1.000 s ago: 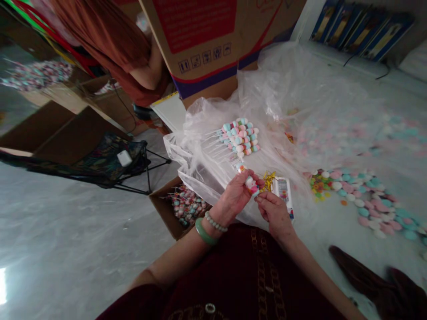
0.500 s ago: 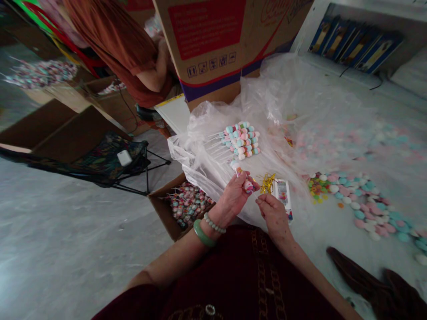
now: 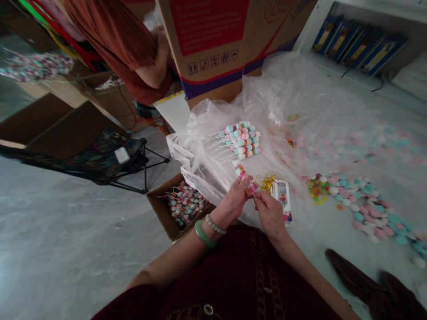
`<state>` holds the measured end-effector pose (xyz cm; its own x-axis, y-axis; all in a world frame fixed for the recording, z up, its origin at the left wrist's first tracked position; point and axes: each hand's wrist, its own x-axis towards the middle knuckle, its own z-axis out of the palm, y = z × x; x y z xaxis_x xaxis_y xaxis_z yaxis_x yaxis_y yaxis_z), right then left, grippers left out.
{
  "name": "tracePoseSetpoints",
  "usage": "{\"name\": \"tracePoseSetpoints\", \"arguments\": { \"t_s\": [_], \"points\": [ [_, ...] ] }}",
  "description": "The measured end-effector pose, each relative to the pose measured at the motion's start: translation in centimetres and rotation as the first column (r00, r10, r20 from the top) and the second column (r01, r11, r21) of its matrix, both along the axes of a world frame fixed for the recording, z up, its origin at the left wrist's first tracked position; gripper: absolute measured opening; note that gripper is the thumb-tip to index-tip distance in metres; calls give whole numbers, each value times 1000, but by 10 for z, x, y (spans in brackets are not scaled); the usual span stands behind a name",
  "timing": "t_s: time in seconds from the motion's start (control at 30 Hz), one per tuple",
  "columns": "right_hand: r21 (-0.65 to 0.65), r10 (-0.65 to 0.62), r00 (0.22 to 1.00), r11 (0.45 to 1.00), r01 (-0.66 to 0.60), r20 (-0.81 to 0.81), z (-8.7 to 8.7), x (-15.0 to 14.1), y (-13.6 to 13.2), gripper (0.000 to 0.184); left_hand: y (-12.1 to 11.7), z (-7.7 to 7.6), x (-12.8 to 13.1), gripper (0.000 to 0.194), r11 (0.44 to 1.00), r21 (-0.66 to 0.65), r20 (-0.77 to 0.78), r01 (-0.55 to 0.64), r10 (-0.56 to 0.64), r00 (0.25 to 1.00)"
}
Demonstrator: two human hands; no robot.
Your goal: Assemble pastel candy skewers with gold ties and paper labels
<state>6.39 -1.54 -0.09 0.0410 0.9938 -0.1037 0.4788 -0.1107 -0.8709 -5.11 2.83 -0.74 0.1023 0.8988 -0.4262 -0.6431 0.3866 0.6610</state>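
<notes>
My left hand (image 3: pixel 234 200), wearing a green bangle and a beaded bracelet, grips a marshmallow skewer (image 3: pixel 243 177) in pink, white and blue. My right hand (image 3: pixel 270 214) pinches the lower end of that skewer, and its fingertips partly hide the stick. Just beyond them lies a tangle of gold twist ties (image 3: pixel 267 183), next to a white printed card packet (image 3: pixel 283 202). A stack of similar skewers (image 3: pixel 242 141) rests on a crumpled clear plastic bag (image 3: pixel 213 151) above my hands.
An open cardboard box of wrapped skewers (image 3: pixel 185 206) sits left of my hands. Loose pastel marshmallows (image 3: pixel 370 213) and coloured candies (image 3: pixel 316 193) lie on the right. A co-worker's orange sleeve (image 3: pixel 113 40) and a large printed carton (image 3: pixel 213 40) stand ahead.
My right hand has moved slightly left, closer to my left hand. The skewer has shifted a little in my grip, and the view has drifted slightly.
</notes>
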Motion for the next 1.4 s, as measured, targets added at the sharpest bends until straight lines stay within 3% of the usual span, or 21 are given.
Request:
{"name": "tracePoseSetpoints", "arguments": {
  "t_s": [0.13,0.27,0.33,0.5,0.7,0.8,0.93,0.97,1.03,1.1,1.13,1.17,1.23,1.27,1.33,1.4],
  "points": [
    [149,2,973,988,-38,230,0,-2,4,23,0,-3,2,31,991,-51,-76,124,-128,989],
    [169,-78,951,985,28,298,-6,0,1,20,-2,-1,0,27,966,-127,69,224,-216,974],
    [159,-106,956,985,64,275,-8,2,1,28,-3,0,0,24,957,-157,139,244,-223,965],
    [266,69,973,955,-129,222,-11,7,1,30,-2,-4,-3,22,928,-180,186,327,-294,938],
    [302,126,947,928,-218,294,-14,8,0,29,0,-11,-6,23,945,-185,107,271,-255,961],
    [327,94,881,906,-268,464,-5,1,0,28,2,-10,-1,24,948,-225,201,226,-182,963],
    [342,0,725,882,-325,689,7,-10,5,25,4,-6,10,20,947,-247,290,206,-130,948],
    [335,-1,735,890,-309,678,8,-11,8,23,3,-5,12,18,945,-235,318,227,-145,937],
    [305,15,858,931,-199,513,7,-11,15,21,1,-7,14,16,933,-214,381,290,-193,904],
    [138,18,994,990,-33,106,3,-8,21,17,-1,-9,12,16,931,-189,410,312,-214,887],
    [-11,-9,989,1000,8,-145,1,-6,23,14,-2,-10,10,16,937,-164,402,308,-222,888],
    [-157,-56,934,988,0,-354,-1,-4,24,13,-4,-11,7,18,941,-125,377,313,-247,893],
    [-343,-142,802,936,-83,-581,-4,3,21,16,-7,-10,-1,20,924,-4,271,382,-366,890],
    [-375,-155,779,921,-109,-607,-5,7,19,17,-8,-8,-5,21,896,54,192,441,-443,876],
    [-338,-133,845,939,-59,-517,-4,14,13,19,-10,-2,-13,24,846,124,6,519,-523,852],
    [-197,-150,928,977,85,-341,0,20,9,19,-11,3,-19,25,863,144,-167,484,-461,871]
  ]
}}
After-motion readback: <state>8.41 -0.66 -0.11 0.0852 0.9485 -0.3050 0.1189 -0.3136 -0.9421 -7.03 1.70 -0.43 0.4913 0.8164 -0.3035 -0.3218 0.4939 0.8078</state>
